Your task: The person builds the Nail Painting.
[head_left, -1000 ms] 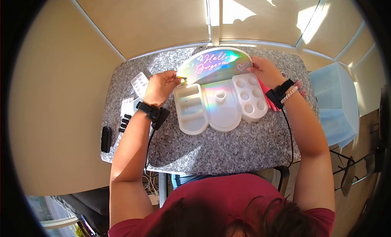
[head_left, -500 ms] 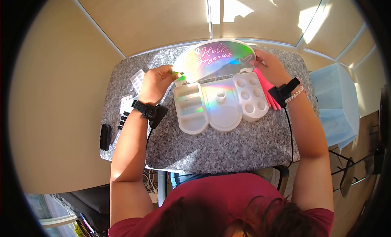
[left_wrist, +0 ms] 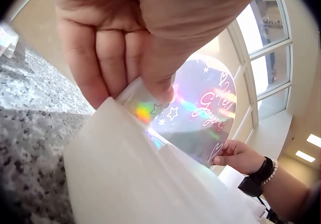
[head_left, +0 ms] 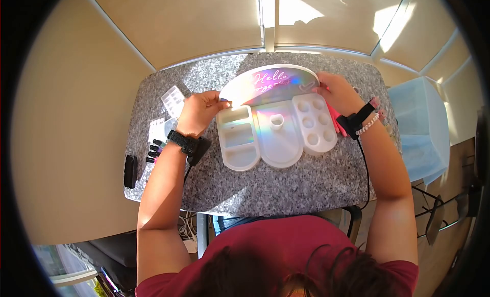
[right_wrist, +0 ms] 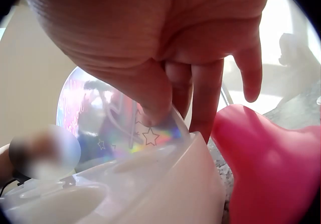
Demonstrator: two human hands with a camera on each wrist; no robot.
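A white tray (head_left: 278, 146) with rounded compartments, round wells and a small central ring post lies on the granite-patterned table. At its back edge stands a curved holographic panel (head_left: 270, 85) lettered "Hello Gorgeous". My left hand (head_left: 200, 113) pinches the panel's left end; in the left wrist view the thumb (left_wrist: 163, 86) presses its printed face, with the fingers behind. My right hand (head_left: 339, 92) pinches the right end, its thumb (right_wrist: 153, 106) on the starred face and its little finger held away. The panel's lower edge sits right at the tray's back rim.
A pink rubbery thing (right_wrist: 271, 169) lies beside the tray, under my right wrist. To the left are a clear compartment case (head_left: 173, 100), several black-capped bottles (head_left: 154, 153) and a black case (head_left: 130, 172). A translucent blue bin (head_left: 421, 128) stands off the table's right side.
The panel rose off the tray's back edge half a second ago, showing small tabs at both ends. Now it has come down against the rim, both hands still pinching its ends.
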